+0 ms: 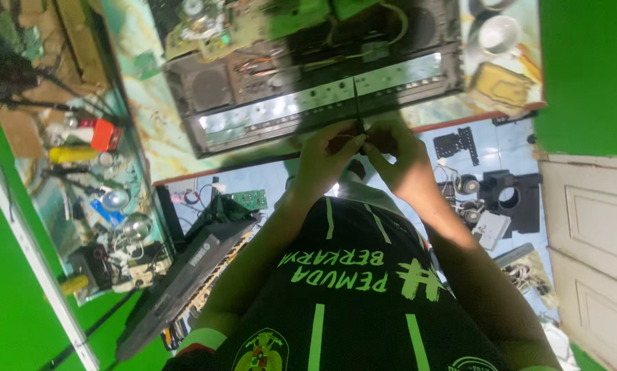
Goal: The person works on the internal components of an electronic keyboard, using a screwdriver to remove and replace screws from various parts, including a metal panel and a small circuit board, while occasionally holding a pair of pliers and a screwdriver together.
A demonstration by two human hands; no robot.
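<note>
Close under the camera, a black shirt (pixel 349 302) with green stripes fills the bottom of the view, and both forearms reach away from it. Just beyond, the left hand (pixel 329 156) and right hand (pixel 399 152) meet at their fingertips, both closed in a pinch on the lower end of a thin dark rod (pixel 356 103). Whether it is a screwdriver or a probe I cannot tell. The rod stands up from the fingers across the near edge of an opened stereo (pixel 308 89), its tip over the silver front strip. Below the hands, on the pale blue floor (pixel 281 175), lie a small green circuit board (pixel 255 199), a long black case (pixel 185 275) on the left and black plastic parts (pixel 511 199) on the right. The stereo sits on a green marbled table (pixel 150 103), with round speakers at both ends and its wiring bare. Beside it to the right stand white cups (pixel 497 34). Off to the left, a shelf (pixel 102 206) holds tools, a red box (pixel 106 135) and a yellow tube (pixel 71 154). A white door (pixel 590 233) stands on the right.
</note>
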